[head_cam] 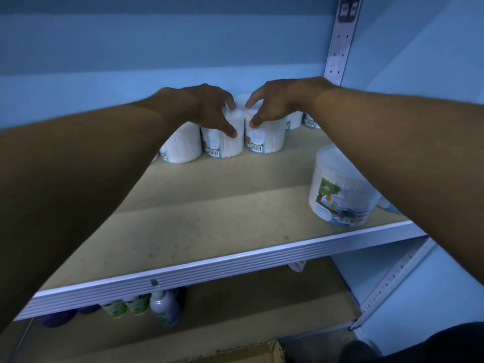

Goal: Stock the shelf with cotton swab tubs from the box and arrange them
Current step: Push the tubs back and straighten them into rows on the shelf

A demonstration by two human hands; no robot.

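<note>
A row of white cotton swab tubs stands at the back of the wooden shelf (199,216). My left hand (209,108) grips the top of one tub (225,142) in the middle of the row. My right hand (275,103) grips the top of the tub (267,140) just right of it; the two tubs almost touch. Another tub (183,145) stands to their left, and more tubs (296,120) continue to the right behind my right arm. A larger-looking tub (340,189) with a tree label stands alone near the shelf's front right.
A perforated metal upright (340,40) rises at the back right of the shelf. The lower shelf holds bottles (165,305) and green-labelled containers (125,307). A cardboard box's corner (251,352) shows at the bottom edge.
</note>
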